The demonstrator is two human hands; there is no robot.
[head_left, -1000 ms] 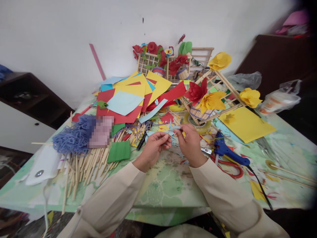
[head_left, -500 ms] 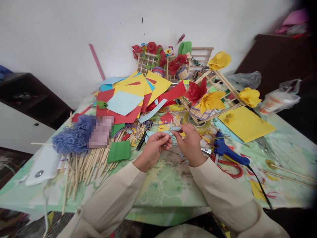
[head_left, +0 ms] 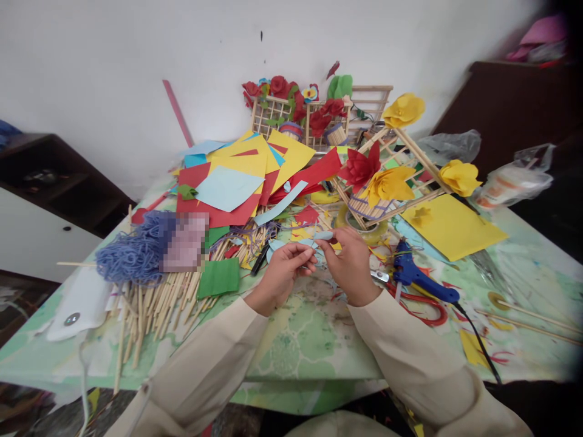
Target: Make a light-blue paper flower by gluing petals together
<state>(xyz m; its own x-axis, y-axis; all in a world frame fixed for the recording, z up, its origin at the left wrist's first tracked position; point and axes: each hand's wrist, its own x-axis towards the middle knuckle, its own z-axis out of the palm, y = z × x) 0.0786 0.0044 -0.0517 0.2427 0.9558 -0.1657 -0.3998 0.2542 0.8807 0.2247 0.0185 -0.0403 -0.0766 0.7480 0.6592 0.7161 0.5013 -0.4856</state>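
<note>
Close together over the middle of the table, both my hands pinch a small light blue paper piece [head_left: 323, 235]. My left hand [head_left: 288, 271] has its thumb and fingertips pressed together on the paper's left part. My right hand [head_left: 350, 264] grips the other side, thumb against bent forefinger. Parts of the paper are hidden behind the fingers. More light blue scraps lie behind my left hand. To the right of my right hand rest scissors [head_left: 426, 308] with red handles and a blue glue gun [head_left: 416, 274]. A black pen-like object [head_left: 260, 260] lies left of my left hand.
Wooden sticks [head_left: 166, 300], blue yarn [head_left: 134, 249] and green crepe paper [head_left: 219, 278] lie at left. Coloured sheets [head_left: 237, 185] are heaped behind. A stick frame with yellow flowers [head_left: 392, 185] stands back right beside a tape roll [head_left: 364, 233]. A bagged cup [head_left: 512, 182] stands far right.
The light blue paper tilts slightly between my fingers, and a thin upright point on it no longer shows. My hands hold nearly the same place.
</note>
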